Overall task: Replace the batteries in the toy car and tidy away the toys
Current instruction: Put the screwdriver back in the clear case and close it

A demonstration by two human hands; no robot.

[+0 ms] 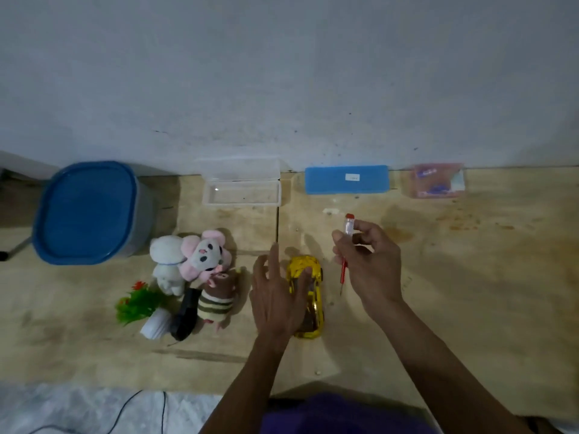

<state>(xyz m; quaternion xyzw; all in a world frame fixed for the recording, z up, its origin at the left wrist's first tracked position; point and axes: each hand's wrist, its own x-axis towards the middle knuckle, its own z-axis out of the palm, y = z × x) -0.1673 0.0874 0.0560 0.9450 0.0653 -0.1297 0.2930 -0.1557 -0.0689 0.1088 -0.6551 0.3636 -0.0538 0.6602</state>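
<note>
L hand [277,296] flat, fingers straight, resting on gold toy car [308,297] | R hand [368,261] pinches screwdriver [346,252] just R of car | step: battery swap, early | nxt: flip car, find cover screw

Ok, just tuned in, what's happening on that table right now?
A person is working on the gold toy car, which lies on the wooden table. The left hand reaches onto the car with straight fingers, while the right hand pinches a red screwdriver upright beside it, tip pointing down. Nothing shows the car opened yet. The plush toys lie in a heap to the left, not yet tidied, near a blue-lidded bin.
</note>
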